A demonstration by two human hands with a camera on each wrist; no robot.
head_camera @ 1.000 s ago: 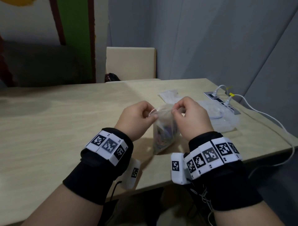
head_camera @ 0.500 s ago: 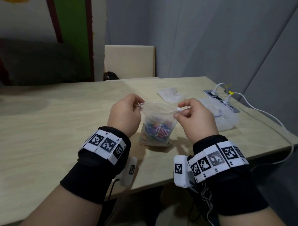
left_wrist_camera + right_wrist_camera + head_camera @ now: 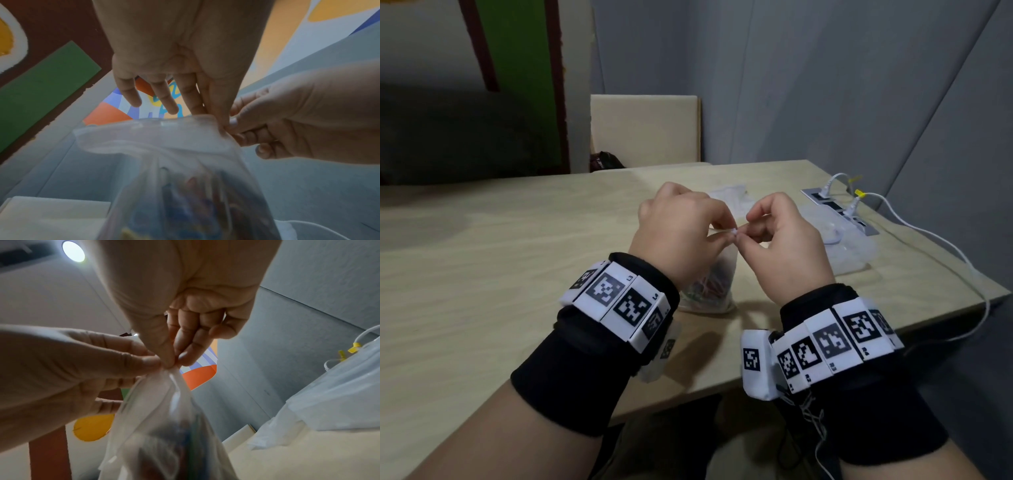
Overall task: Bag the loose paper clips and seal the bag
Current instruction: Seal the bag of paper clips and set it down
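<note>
A small clear plastic bag (image 3: 717, 284) with coloured paper clips (image 3: 709, 286) inside stands on the wooden table (image 3: 482, 274). Both hands meet at one corner of its top edge. My left hand (image 3: 681, 236) pinches that corner with thumb and forefinger, the other fingers spread. My right hand (image 3: 780, 240) pinches the same spot from the right. In the left wrist view the bag (image 3: 164, 162) hangs from the pinch with its strip running left. In the right wrist view the bag top (image 3: 164, 394) is gathered under the fingertips (image 3: 185, 356).
Another clear bag (image 3: 849, 246) lies to the right, with crumpled plastic (image 3: 729, 195) behind the hands. A power strip (image 3: 839, 212) with white cables (image 3: 945, 253) sits at the table's right edge. A chair back (image 3: 643, 130) stands beyond the far edge.
The hands were apart holding the bag's mouth stretched wide; now they have come together at one corner of the top and the mouth is drawn closed.
</note>
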